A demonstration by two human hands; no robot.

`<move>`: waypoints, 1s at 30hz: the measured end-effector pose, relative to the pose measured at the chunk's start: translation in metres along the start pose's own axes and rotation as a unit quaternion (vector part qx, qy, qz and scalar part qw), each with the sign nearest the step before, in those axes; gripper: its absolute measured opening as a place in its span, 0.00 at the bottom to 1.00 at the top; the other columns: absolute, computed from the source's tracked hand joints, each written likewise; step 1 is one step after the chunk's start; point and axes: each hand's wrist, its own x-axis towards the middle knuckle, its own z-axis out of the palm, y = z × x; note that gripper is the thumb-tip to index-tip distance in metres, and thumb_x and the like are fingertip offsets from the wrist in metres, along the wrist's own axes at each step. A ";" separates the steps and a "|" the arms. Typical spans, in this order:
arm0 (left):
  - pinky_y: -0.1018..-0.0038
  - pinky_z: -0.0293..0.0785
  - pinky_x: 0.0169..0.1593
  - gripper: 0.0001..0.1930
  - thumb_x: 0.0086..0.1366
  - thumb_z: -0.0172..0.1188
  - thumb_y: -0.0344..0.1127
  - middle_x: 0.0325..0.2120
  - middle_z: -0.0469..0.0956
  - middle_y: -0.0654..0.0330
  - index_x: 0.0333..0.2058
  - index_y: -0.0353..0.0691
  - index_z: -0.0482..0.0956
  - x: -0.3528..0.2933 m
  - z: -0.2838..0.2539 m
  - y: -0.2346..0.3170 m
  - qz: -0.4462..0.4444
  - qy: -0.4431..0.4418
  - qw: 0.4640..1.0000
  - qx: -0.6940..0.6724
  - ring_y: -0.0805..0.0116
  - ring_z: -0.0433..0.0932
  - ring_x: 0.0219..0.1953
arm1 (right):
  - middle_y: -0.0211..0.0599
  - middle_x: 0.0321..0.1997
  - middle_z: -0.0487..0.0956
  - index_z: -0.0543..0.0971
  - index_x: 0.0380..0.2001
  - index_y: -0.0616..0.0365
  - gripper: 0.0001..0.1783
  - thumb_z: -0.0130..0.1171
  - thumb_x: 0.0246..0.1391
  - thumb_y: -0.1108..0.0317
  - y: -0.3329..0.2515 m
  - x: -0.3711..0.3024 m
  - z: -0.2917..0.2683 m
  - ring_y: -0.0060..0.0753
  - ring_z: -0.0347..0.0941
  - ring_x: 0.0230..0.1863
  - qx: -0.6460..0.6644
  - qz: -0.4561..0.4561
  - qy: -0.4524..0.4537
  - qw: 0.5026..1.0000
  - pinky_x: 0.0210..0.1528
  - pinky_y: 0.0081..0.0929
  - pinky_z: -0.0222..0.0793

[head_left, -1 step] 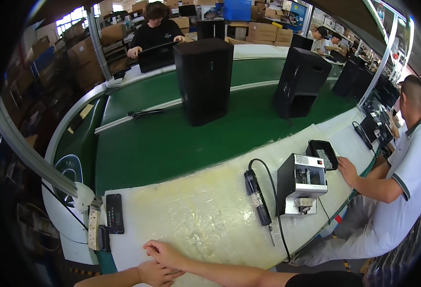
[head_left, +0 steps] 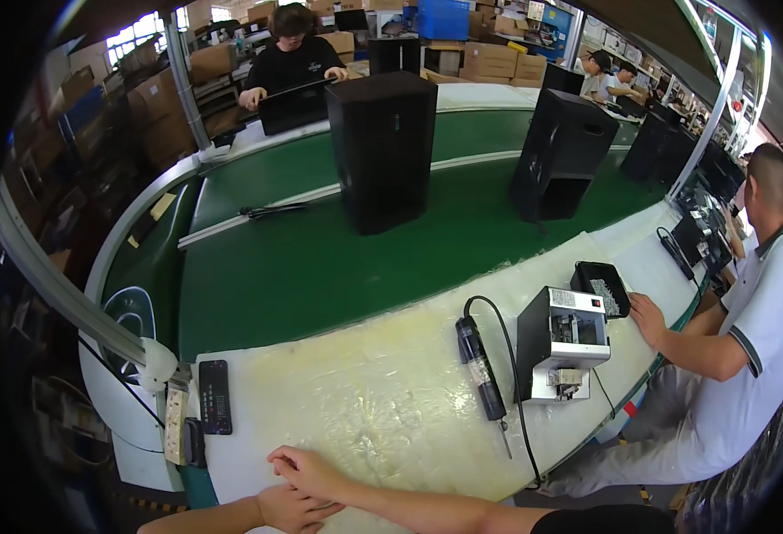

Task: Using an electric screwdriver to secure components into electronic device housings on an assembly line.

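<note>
My right hand (head_left: 309, 473) lies across my left hand (head_left: 292, 510) at the near edge of the plastic-covered worktop (head_left: 320, 392). Both are loosely bent, with some fingers apart and others partly hidden where the hands overlap. No object shows in either one. To their right, an electric screwdriver (head_left: 479, 368) lies with its bit pointing toward me and its black cable looping beside it. Beyond the cable stands a black and silver screw feeder (head_left: 562, 345). A dark remote-like panel with buttons (head_left: 215, 397) lies at the worktop's left end.
Black speaker cabinets (head_left: 382, 151) stand on the green conveyor (head_left: 258, 285), near a cable (head_left: 271, 210). A black tray of screws (head_left: 601, 288) sits beside a co-worker's hand (head_left: 648, 319). Across the belt, another person (head_left: 295, 71) holds a dark panel. A power strip (head_left: 175, 427) hangs left.
</note>
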 end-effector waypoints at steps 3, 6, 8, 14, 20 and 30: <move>0.58 0.61 0.60 0.26 0.60 0.55 0.46 0.48 0.73 0.55 0.57 0.45 0.72 -0.001 0.000 0.000 -0.007 0.008 1.000 -0.019 0.57 0.70 0.53 | 0.41 0.33 0.80 0.75 0.43 0.62 0.12 0.51 0.62 0.66 -0.009 0.000 -0.004 0.30 0.75 0.33 -0.004 0.041 -0.020 0.999 0.36 0.28 0.71; 0.61 0.63 0.58 0.28 0.58 0.55 0.47 0.47 0.73 0.56 0.57 0.44 0.72 0.000 -0.003 0.000 -0.001 0.024 1.000 -0.007 0.60 0.70 0.52 | 0.40 0.33 0.80 0.75 0.43 0.62 0.12 0.51 0.62 0.66 -0.011 -0.001 -0.004 0.29 0.75 0.33 -0.021 0.048 -0.027 0.998 0.36 0.27 0.72; 0.63 0.65 0.56 0.29 0.57 0.55 0.47 0.47 0.73 0.56 0.57 0.44 0.71 0.001 -0.005 0.000 0.001 0.044 0.999 0.002 0.62 0.71 0.50 | 0.40 0.32 0.80 0.75 0.43 0.61 0.12 0.50 0.63 0.65 -0.009 0.000 -0.003 0.28 0.75 0.33 0.003 0.056 -0.018 0.998 0.36 0.26 0.72; 0.63 0.66 0.53 0.29 0.57 0.55 0.48 0.48 0.73 0.60 0.58 0.47 0.70 0.001 -0.002 0.000 -0.020 0.058 0.998 -0.011 0.64 0.70 0.50 | 0.37 0.32 0.79 0.75 0.44 0.61 0.12 0.50 0.63 0.65 0.000 0.000 -0.004 0.26 0.74 0.30 0.007 0.052 -0.017 0.998 0.33 0.26 0.72; 0.61 0.64 0.55 0.30 0.58 0.55 0.49 0.49 0.72 0.61 0.59 0.47 0.68 -0.004 0.010 -0.001 -0.024 0.014 0.999 -0.038 0.64 0.69 0.52 | 0.35 0.31 0.78 0.75 0.44 0.60 0.12 0.50 0.63 0.65 -0.001 0.001 -0.004 0.24 0.72 0.27 0.015 0.063 -0.019 0.998 0.30 0.24 0.71; 0.62 0.67 0.52 0.30 0.60 0.54 0.48 0.49 0.72 0.59 0.60 0.45 0.68 -0.003 0.008 0.000 -0.017 0.034 0.999 -0.030 0.63 0.70 0.51 | 0.35 0.31 0.78 0.75 0.44 0.61 0.12 0.49 0.63 0.66 -0.005 0.001 -0.004 0.24 0.72 0.28 0.019 0.077 -0.028 0.996 0.30 0.24 0.71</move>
